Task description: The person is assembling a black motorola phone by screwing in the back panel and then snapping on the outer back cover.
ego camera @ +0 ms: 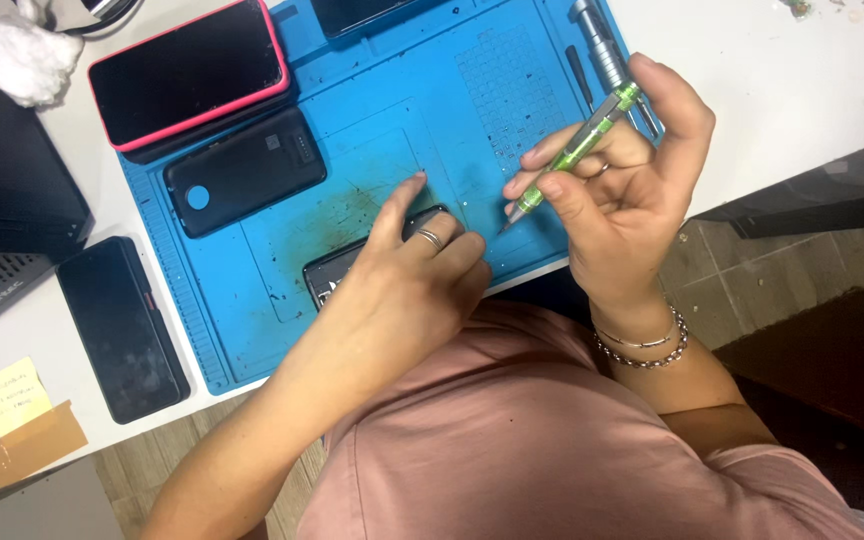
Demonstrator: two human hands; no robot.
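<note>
My left hand [414, 270] lies over a dark phone [330, 272] at the near edge of the blue work mat [252, 300], fingers spread on it, a ring on one finger. Most of that phone is hidden under the hand. My right hand [624, 190] holds a green and silver screwdriver [574, 152] like a pen. Its tip points down at the mat just right of the phone, close to my left fingertips. A beaded bracelet sits on my right wrist.
A phone in a red case [190, 72] and a black back cover [244, 172] lie on the mat's far left. Another black phone [122, 328] rests on the white table beside the mat. A grey tool handle [597, 45] lies at the mat's far right, and a white wad [24, 58] at top left.
</note>
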